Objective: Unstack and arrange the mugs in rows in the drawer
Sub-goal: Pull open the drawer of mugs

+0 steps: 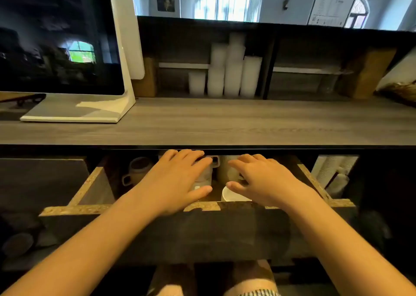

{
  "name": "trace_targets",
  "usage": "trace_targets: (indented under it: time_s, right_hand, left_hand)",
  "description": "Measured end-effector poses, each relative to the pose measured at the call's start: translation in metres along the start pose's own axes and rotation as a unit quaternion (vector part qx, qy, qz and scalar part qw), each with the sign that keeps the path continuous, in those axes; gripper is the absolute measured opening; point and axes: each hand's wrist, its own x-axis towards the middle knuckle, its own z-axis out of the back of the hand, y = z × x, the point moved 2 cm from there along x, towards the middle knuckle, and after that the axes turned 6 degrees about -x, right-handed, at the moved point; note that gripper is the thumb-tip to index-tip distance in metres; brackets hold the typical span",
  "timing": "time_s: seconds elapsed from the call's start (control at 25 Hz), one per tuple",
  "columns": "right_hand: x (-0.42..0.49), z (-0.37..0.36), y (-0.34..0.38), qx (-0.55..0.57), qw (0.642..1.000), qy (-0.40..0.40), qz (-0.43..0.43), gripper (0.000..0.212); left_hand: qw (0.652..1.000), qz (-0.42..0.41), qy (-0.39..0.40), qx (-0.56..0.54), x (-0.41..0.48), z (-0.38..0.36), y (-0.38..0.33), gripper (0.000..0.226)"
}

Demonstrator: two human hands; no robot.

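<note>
The drawer (94, 209) stands pulled out under the counter, with pale mugs inside. My left hand (177, 181) lies over a stack of light mugs (203, 178) in the drawer's middle, fingers wrapped around it. Just to the right, my right hand (261, 178) hovers with fingers spread over a cream mug (225, 172). A white mug (231, 195) stands near the drawer's front, partly under that hand. A stack of beige mugs with handles (137, 172) sits at the back left of the drawer.
The wooden counter (225, 122) overhangs the drawer's back. A monitor on a white stand (74, 111) sits on its left. White plastic cups (227, 70) are stacked in the shelf behind. Paper cup stacks (333, 174) lie to the right of the drawer.
</note>
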Motion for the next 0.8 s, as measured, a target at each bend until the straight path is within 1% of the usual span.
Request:
trace_targets:
  time_s: [0.04,0.16,0.24,0.32,0.44,0.52,0.8]
  right_hand:
    - [-0.001,-0.007,0.002,0.013,1.0,0.028,-0.002,0.059]
    - [-0.004,-0.029,0.007,0.044,0.995,0.092,0.017,0.06]
    - [-0.002,-0.042,0.013,0.095,0.988,0.121,0.028,0.055]
    - [-0.003,-0.05,0.017,0.14,0.982,0.117,0.035,0.05]
    - [-0.008,-0.056,0.02,0.127,0.987,0.092,0.028,0.048]
    - [-0.01,-0.055,0.021,0.119,0.989,0.083,0.019,0.049]
    - [-0.022,-0.05,0.026,0.12,0.989,0.085,0.012,0.05]
  left_hand:
    - [1.0,0.002,0.022,-0.001,-0.004,-0.008,-0.001,0.065]
    - [0.998,0.014,0.055,-0.025,-0.018,-0.037,0.003,0.064]
    - [0.996,0.03,0.066,-0.047,-0.024,-0.053,0.004,0.058]
    - [0.996,0.043,0.042,-0.069,-0.027,-0.062,0.006,0.053]
    - [0.995,0.047,-0.011,-0.089,-0.031,-0.066,0.002,0.048]
    - [0.994,0.048,-0.026,-0.094,-0.031,-0.066,0.0,0.048]
    - [0.995,0.04,-0.021,-0.094,-0.037,-0.063,-0.005,0.045]
